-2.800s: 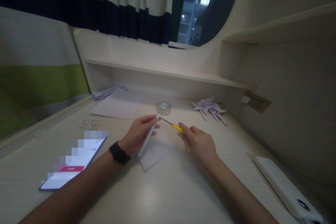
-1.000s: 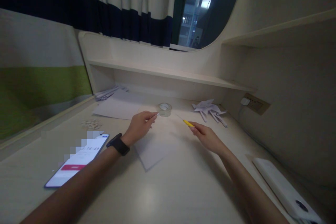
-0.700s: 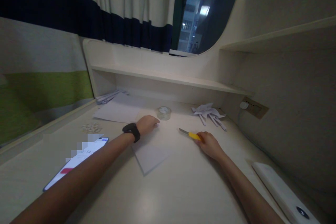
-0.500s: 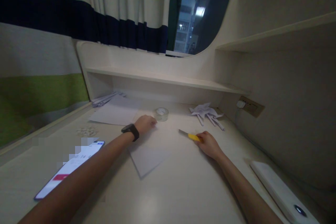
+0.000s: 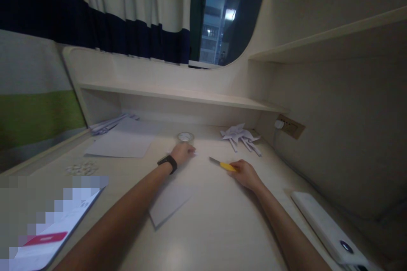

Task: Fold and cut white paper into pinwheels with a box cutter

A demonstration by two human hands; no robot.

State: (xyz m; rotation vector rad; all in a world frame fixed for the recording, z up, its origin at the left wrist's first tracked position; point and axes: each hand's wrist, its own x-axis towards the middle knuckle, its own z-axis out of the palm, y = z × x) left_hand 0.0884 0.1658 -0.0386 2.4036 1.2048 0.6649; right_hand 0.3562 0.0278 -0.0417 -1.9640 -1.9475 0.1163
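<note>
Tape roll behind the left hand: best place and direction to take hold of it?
The tape roll lies flat on the desk, hole facing up. Probably best to come down from above and pinch across the outer rim, or hook one finger inside the hole. The left hand sits just in front of it.

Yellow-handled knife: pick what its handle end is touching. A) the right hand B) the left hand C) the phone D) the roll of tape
A: the yellow-handled knife lies on the desk with its handle end under the fingers of the right hand, while the left hand is over by the roll of tape.
</note>
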